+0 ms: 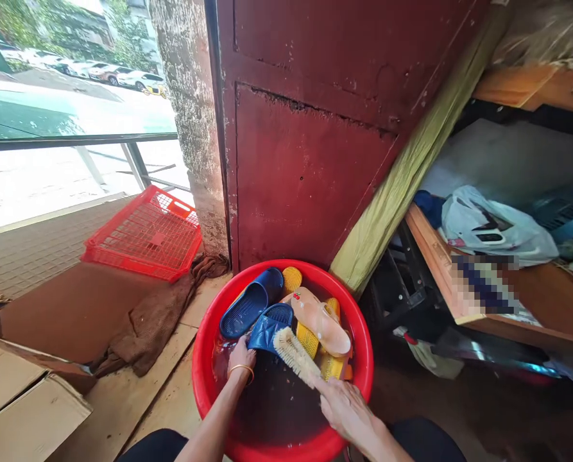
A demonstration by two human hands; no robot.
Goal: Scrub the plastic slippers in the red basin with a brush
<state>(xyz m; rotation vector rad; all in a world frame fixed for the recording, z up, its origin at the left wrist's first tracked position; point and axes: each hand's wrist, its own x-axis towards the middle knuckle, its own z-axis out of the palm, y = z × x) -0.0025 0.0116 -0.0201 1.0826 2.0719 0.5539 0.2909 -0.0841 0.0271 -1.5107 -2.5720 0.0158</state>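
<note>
Two grips I see: left hand (241,360) pinching a blue slipper (263,332), right hand (346,409) clasping a scrub brush (294,356), handle hidden.

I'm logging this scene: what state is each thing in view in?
Left hand: holding the near blue slipper
Right hand: closed around the brush
Brush: bristles at that slipper's strap
Near blue slipper: held
Far blue slipper: lying footbed up
Pale slipper: lying over yellow footwear
Yellow footwear: partly covered
Red tub: holding dark water
Red crate: resting beside the brown cloth
Brown cloth: crumpled
Maroon door: paint chipped
Plastic bag: crumpled
</note>
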